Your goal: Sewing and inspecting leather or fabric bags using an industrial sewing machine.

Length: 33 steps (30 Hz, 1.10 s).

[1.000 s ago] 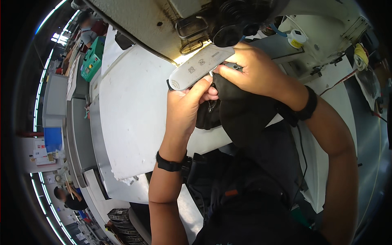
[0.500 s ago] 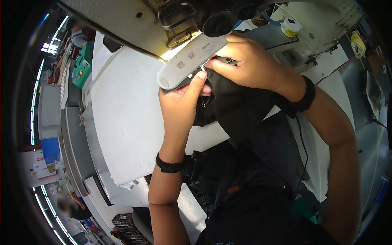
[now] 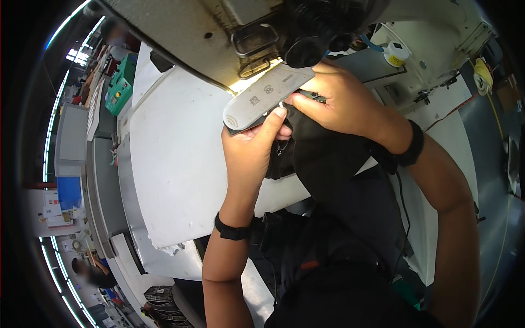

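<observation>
A dark cloth piece (image 3: 325, 150) hangs over the table's near edge, its upper part between my hands below the sewing machine head (image 3: 191, 33). My left hand (image 3: 249, 150) is closed on the cloth's left side, thumb on top beside a small white piece (image 3: 281, 104). Thumb and fingers of my right hand (image 3: 342, 104) are closed on the cloth's upper right edge, close to the left thumb. The long grey rounded cover (image 3: 262, 97) of the machine sits just above both hands and hides the needle area and some fingertips. A thin dark cord loop dangles by my left fingers.
A white tabletop (image 3: 175, 153) spreads left of my hands. The machine's lit head stands close above them. At the back right is a small white bottle (image 3: 396, 53) with a yellow label. A green box (image 3: 121, 85) stands far left; another person (image 3: 95, 273) is at lower left.
The view has shifted slightly, so the machine and both hands appear lower and further right. My hands keep their hold on the cloth, with little visible movement against the machine.
</observation>
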Motion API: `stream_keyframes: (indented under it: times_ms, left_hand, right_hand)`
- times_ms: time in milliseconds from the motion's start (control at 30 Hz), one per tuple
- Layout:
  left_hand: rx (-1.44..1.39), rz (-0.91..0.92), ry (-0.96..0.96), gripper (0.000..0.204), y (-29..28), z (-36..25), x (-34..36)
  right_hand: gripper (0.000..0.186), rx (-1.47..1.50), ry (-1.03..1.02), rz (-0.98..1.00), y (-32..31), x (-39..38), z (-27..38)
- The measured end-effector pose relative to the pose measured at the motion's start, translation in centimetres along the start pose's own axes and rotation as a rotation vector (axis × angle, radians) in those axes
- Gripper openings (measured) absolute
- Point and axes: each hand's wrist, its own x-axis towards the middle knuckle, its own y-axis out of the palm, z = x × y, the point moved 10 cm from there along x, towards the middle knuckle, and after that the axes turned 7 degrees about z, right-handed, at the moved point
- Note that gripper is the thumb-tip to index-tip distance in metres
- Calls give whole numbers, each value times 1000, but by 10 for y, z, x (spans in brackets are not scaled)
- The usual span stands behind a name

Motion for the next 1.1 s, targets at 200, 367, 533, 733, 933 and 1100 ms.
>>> stream_keyframes:
  times_ms: [200,367,533,733,933,1100]
  left_hand:
    - [-71,-11,-8,36,-3,7,-1]
    - [-47,-21,4,33,-2,5,1]
    - [-114,-40,18,31,-4,8,1]
    - [-78,-37,37,31,-2,3,1]
    - [-39,-51,-18,31,-1,1,1]
    - [-14,-45,8,36,-2,-2,1]
  right_hand:
    - [5,-7,-15,4,0,-1,1]
    - [6,-15,-17,23,1,0,2]
    - [7,5,-17,-39,0,-2,1]
    - [7,28,23,-4,2,-2,-5]
    - [7,76,10,21,2,0,-6]
    - [8,63,-10,39,6,0,-9]
